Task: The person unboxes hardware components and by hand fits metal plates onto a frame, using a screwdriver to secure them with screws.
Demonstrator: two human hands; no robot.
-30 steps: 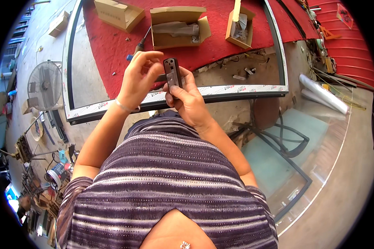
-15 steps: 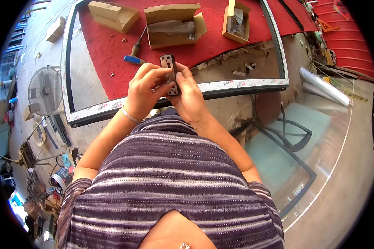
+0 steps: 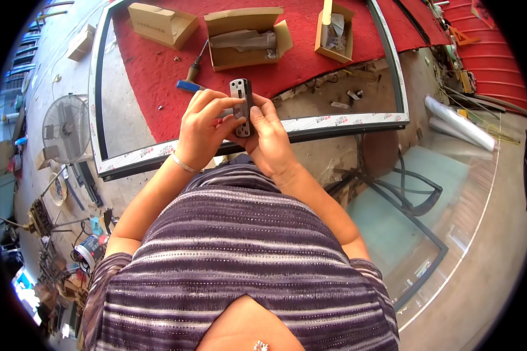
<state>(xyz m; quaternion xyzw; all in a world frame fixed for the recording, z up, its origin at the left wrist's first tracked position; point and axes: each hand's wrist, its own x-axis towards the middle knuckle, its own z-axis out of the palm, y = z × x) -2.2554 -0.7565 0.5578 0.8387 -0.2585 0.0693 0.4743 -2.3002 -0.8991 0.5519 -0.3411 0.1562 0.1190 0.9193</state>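
In front of my chest I hold a narrow oblong metal fitting point(image 3: 239, 90), upright in the picture, with holes in its silver face and a dark side. My right hand point(image 3: 269, 137) is closed round its right side, the thumb along the edge. The thumb and forefinger of my left hand point(image 3: 202, 126) pinch together at the middle of the face; what lies between them, if anything, is hidden. Beyond my left hand, a screwdriver point(image 3: 188, 85) with a blue-ended handle rests on the red cloth point(image 3: 152, 76).
A large rectangular frame point(image 3: 334, 121) with a white-taped edge spans the work area. On the cloth stand an open carton point(image 3: 234, 61) with a wrapped part, a left carton point(image 3: 161, 26) and a right carton point(image 3: 335, 54). A fan point(image 3: 66, 128) is at left; a chair point(image 3: 380, 153) and glass panes point(image 3: 416, 193) are at right.
The fitting is turned slightly, showing more of its dark side. Both hands keep nearly the same hold, and the whole view has shifted a little.
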